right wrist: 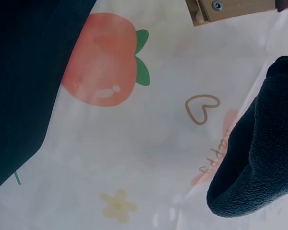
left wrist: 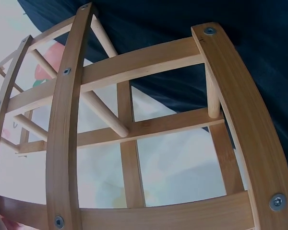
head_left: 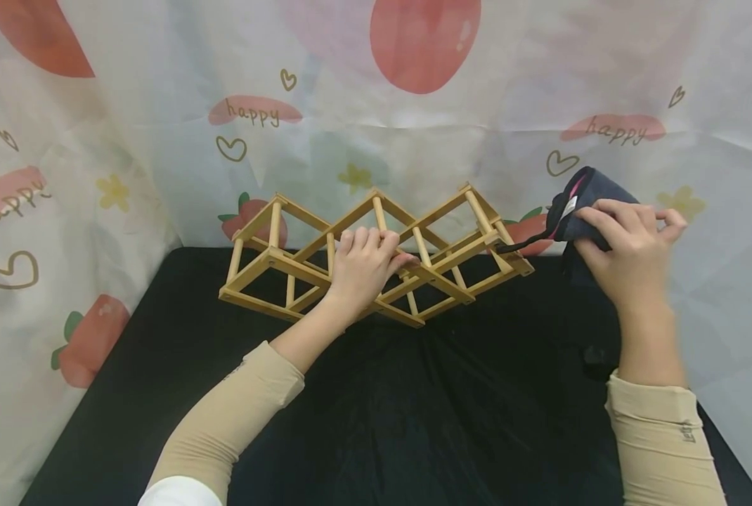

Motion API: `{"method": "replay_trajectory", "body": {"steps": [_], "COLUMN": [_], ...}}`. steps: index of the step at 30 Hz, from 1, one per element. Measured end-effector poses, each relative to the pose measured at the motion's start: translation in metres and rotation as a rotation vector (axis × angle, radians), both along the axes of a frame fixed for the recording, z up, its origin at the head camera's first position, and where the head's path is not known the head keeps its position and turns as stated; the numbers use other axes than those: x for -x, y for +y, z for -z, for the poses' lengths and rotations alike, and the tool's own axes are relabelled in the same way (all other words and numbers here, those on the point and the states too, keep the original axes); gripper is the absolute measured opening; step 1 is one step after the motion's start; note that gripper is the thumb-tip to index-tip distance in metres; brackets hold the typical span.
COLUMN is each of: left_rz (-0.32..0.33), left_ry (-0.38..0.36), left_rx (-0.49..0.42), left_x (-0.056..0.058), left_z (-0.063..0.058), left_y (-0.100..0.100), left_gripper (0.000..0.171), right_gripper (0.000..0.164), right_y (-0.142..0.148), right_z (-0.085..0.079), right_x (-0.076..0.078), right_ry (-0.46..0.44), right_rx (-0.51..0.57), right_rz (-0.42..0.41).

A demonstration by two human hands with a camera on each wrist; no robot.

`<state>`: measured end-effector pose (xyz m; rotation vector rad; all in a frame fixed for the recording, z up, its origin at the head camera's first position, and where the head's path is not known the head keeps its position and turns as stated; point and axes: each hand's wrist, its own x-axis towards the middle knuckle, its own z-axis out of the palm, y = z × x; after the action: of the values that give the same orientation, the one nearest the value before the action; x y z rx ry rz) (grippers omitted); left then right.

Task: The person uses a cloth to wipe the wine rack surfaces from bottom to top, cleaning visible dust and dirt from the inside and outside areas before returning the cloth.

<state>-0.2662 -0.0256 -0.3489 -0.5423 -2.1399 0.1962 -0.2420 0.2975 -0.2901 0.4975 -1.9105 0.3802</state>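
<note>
A light wooden lattice rack (head_left: 275, 254), its slats and dowels joined in a zigzag of diamonds, stands on the black cloth. My left hand (head_left: 366, 263) grips it near the middle, the fingers over an upper bar. In the left wrist view the rack's slats (left wrist: 65, 120) and their metal screws are close up, with little of the hand showing. At the right, my right hand (head_left: 632, 235) pinches a dark navy fabric pouch (head_left: 594, 200) with pink edging and a white tag. From the pouch a black strap (head_left: 528, 244) runs to the rack's right end. The right wrist view shows the pouch's fuzzy surface (right wrist: 273, 143).
Black cloth (head_left: 401, 422) covers the table. Behind and at the sides hangs a pale curtain (head_left: 477, 98) printed with fruit, hearts and the word "happy". A small dark object (head_left: 596, 355) lies on the cloth near the right forearm; its kind is unclear.
</note>
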Motion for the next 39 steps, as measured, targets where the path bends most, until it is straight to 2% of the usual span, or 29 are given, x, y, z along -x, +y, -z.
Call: {"method": "replay_trajectory", "body": {"steps": [6, 11, 18, 22, 25, 32, 36, 39], "left_rz": [-0.011, 0.01, 0.054, 0.045, 0.019, -0.035, -0.063, -0.058], "left_ry": [-0.002, 0.047, 0.146, 0.2, 0.212, 0.135, 0.049, -0.006], "left_rx": [0.014, 0.013, -0.039, -0.112, -0.172, -0.307, -0.356, -0.374], "left_x": [-0.003, -0.009, -0.018, -0.021, -0.023, -0.031, -0.033, -0.032], "left_z": [-0.001, -0.001, -0.001, 0.0, 0.003, 0.017, 0.026, 0.033], "left_y": [-0.003, -0.018, -0.056, -0.082, -0.104, -0.147, -0.16, -0.165], "left_gripper": [0.043, 0.041, 0.036, 0.033, 0.035, 0.044, 0.051, 0.051], "right_gripper": [0.017, 0.017, 0.015, 0.014, 0.014, 0.019, 0.023, 0.018], "right_y": [0.001, -0.003, -0.008, -0.009, -0.009, -0.013, -0.018, -0.023], "right_z": [0.004, 0.006, 0.012, 0.018, 0.024, 0.038, 0.044, 0.047], "right_x": [0.0, -0.002, -0.007, -0.011, -0.012, -0.014, -0.015, -0.018], "right_ry": [-0.008, 0.002, 0.024, 0.015, 0.011, 0.038, 0.051, 0.046], "right_rx": [0.007, 0.017, 0.074, 0.091, 0.098, 0.125, 0.152, 0.166], "right_rz": [-0.012, -0.031, -0.053, -0.061, -0.078, -0.114, -0.13, -0.141]}}
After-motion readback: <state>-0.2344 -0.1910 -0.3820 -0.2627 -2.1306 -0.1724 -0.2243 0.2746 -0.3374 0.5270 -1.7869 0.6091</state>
